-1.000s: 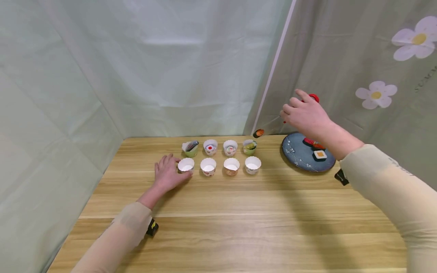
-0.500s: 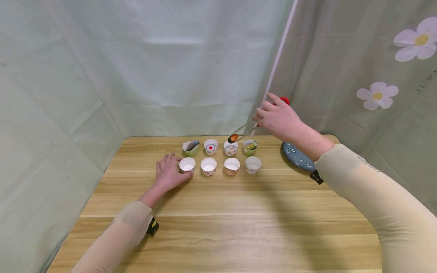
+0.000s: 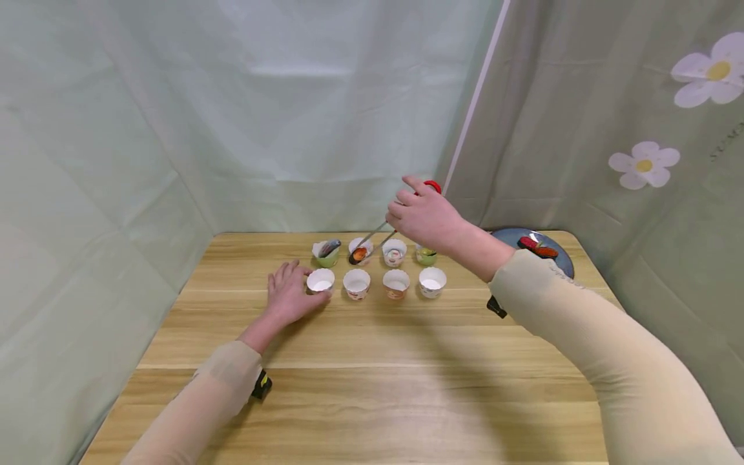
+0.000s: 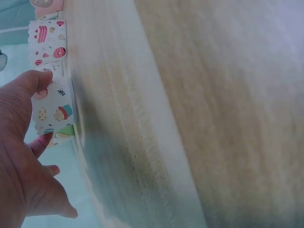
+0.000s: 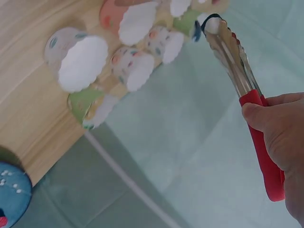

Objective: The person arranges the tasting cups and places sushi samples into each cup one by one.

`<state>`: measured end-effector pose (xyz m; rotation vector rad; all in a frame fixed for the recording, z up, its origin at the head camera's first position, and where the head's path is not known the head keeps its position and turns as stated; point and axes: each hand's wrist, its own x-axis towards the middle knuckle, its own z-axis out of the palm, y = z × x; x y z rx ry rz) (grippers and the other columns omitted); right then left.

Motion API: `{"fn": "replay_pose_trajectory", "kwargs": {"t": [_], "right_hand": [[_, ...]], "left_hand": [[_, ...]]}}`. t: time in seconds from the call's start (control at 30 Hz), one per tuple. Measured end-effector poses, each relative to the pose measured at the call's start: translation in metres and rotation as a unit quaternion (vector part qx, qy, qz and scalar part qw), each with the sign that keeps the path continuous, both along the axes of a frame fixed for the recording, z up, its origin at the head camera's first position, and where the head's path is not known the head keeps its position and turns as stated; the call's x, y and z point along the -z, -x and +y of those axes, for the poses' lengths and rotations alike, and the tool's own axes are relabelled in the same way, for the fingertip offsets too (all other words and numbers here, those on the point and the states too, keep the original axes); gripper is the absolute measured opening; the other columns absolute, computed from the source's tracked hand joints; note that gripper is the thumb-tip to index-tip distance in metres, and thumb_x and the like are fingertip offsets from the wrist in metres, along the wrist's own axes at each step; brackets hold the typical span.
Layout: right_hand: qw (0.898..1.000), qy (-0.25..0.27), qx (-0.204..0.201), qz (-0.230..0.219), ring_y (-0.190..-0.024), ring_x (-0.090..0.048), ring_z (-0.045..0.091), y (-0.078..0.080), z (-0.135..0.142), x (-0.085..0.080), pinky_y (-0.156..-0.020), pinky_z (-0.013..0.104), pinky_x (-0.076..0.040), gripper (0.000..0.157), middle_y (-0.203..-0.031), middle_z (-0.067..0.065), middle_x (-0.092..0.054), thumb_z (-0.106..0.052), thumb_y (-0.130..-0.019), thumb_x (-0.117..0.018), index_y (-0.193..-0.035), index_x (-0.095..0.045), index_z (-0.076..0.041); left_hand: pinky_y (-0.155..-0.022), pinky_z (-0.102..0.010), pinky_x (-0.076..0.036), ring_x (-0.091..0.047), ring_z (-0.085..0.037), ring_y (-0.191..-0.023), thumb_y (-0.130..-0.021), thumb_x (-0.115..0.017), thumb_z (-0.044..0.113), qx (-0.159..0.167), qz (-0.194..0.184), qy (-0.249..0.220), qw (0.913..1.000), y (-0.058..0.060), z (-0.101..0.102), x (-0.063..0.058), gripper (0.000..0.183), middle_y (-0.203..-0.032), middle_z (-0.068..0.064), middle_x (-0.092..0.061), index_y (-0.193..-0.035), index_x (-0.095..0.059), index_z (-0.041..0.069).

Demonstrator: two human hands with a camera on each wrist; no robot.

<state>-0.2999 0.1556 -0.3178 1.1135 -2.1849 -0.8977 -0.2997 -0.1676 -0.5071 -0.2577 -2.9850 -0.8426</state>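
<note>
My right hand [image 3: 427, 219] grips red-handled metal tongs [image 5: 263, 156]. Their tips pinch a toy sushi piece [image 3: 360, 254] with an orange top and dark wrap, over the second back-row cup from the left. In the right wrist view the piece shows only a white end and dark rim. My left hand [image 3: 287, 294] rests at the near left paper baking cup [image 3: 321, 279], thumb on one side and a finger on the other. That cup has cupcake prints in the left wrist view. A green cup [image 3: 327, 254] behind it holds a silvery-grey piece.
Several paper cups stand in two rows; one back-row cup [image 3: 394, 257] holds a pale round piece, a green cup [image 3: 427, 256] a yellowish one. At right, partly behind my sleeve, a blue plate [image 3: 560, 245] carries red and orange sushi pieces. Curtains hang behind the table.
My right hand has moved left from beside the plate, carrying the sushi piece in the tongs past the right back-row cups to the second from the left. My left hand has stayed in place.
</note>
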Motion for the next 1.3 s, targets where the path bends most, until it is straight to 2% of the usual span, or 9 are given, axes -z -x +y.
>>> {"fn": "replay_pose_trajectory", "kwargs": {"t": [0.3, 0.5, 0.67, 1.03, 1.3], "right_hand": [[1.000, -0.005, -0.016, 0.010, -0.113, -0.055, 0.023, 0.005, -0.034, 0.009, -0.121, 0.050, -0.025, 0.033, -0.108, -0.004, -0.063, -0.001, -0.099, -0.062, -0.120, -0.073, -0.023], [1.000, -0.007, -0.020, -0.007, -0.118, -0.054, 0.022, 0.010, -0.055, 0.016, -0.122, 0.050, -0.024, 0.035, -0.114, -0.004, -0.064, 0.000, -0.100, -0.060, -0.123, -0.072, -0.023], [0.999, -0.026, -0.017, -0.017, -0.122, -0.053, 0.022, 0.013, -0.071, 0.020, -0.121, 0.050, -0.024, 0.032, -0.120, -0.005, -0.063, -0.004, -0.101, -0.062, -0.122, -0.073, -0.025], [0.996, -0.072, 0.015, -0.042, -0.132, -0.047, 0.023, 0.013, -0.095, 0.028, -0.123, 0.050, -0.020, 0.031, -0.134, -0.005, -0.060, -0.011, -0.099, -0.068, -0.127, -0.071, -0.024], [0.996, -0.081, 0.012, -0.043, -0.131, -0.047, 0.023, 0.013, -0.101, 0.032, -0.123, 0.051, -0.020, 0.031, -0.134, -0.006, -0.061, -0.014, -0.099, -0.068, -0.128, -0.071, -0.025]], "left_hand": [[-0.117, -0.070, 0.006, -0.008, -0.048, -0.151, -0.082, -0.080, 0.050, 0.008, 0.004, -0.007, 0.9999, 0.003, 0.000, 0.000, 0.071, -0.163, -0.028, -0.021, -0.129, -0.055, 0.004], [-0.117, -0.070, 0.006, -0.008, -0.048, -0.152, -0.082, -0.081, 0.049, 0.011, 0.000, -0.010, 0.9999, 0.001, -0.002, -0.001, 0.071, -0.164, -0.028, -0.020, -0.130, -0.055, 0.004], [-0.117, -0.070, 0.006, -0.008, -0.048, -0.151, -0.082, -0.080, 0.050, 0.012, -0.003, -0.009, 0.9999, 0.002, -0.002, -0.001, 0.074, -0.163, -0.029, -0.020, -0.133, -0.053, 0.003], [-0.117, -0.071, 0.003, -0.009, -0.047, -0.151, -0.083, -0.080, 0.046, 0.009, -0.004, 0.001, 0.9999, -0.001, -0.002, -0.004, 0.070, -0.164, -0.027, -0.020, -0.131, -0.052, 0.004], [-0.116, -0.072, 0.002, -0.010, -0.048, -0.151, -0.083, -0.081, 0.044, 0.012, -0.003, -0.001, 0.9999, -0.002, -0.002, -0.003, 0.066, -0.163, -0.028, -0.021, -0.128, -0.054, 0.004]]}}
